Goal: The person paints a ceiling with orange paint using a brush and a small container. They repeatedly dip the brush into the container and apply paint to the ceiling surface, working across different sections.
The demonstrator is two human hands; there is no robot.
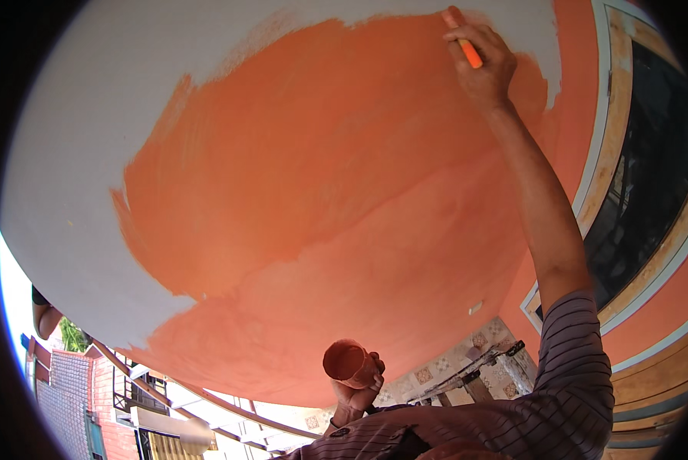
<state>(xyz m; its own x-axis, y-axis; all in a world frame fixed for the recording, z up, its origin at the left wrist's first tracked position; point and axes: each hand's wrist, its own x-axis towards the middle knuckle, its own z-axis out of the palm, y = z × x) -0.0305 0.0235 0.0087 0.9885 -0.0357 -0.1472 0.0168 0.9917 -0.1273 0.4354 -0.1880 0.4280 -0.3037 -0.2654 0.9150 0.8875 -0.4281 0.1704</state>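
My right hand (483, 65) is raised at the top right, closed on a paintbrush (470, 54) with an orange handle, its paint-covered head against the wall (298, 153). The wall carries orange paint, brighter above and paler salmon below, with unpainted white along its top and left. Low in the middle, my left hand (363, 389) holds a small cup (346, 360) with orange-red paint inside, its fingers wrapped round the side.
A dark window (643, 153) in a wooden frame curves down the right. Below are a patterned tile floor (493, 333) and wooden beams (474, 387). Railings, tiled roofs (60, 399) and greenery show at lower left, beside what may be part of another person (46, 314).
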